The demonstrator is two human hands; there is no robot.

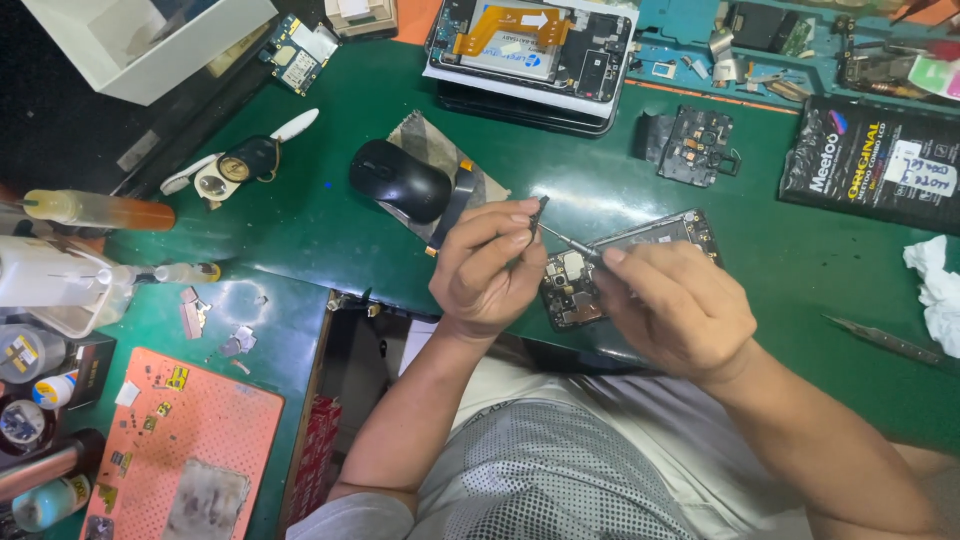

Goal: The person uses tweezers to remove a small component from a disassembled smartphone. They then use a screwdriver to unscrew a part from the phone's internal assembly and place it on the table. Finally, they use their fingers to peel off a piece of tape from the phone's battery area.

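My left hand (488, 265) pinches a small dark part (538, 210) between thumb and forefinger, just above the green table (320, 220). My right hand (675, 305) grips a thin metal tool (565, 240) whose tip points at that small part. Under both hands lies an opened phone (630, 250) with its circuit board bare, partly hidden by my fingers.
A black mouse (400, 180) rests on a checked pad behind my left hand. Another opened phone (530, 50) lies at the back, a loose board (695, 145) and a black packet (870, 160) to the right. Tweezers (885, 342) and white tissue (935, 290) sit far right, an orange mat (190, 440) lower left.
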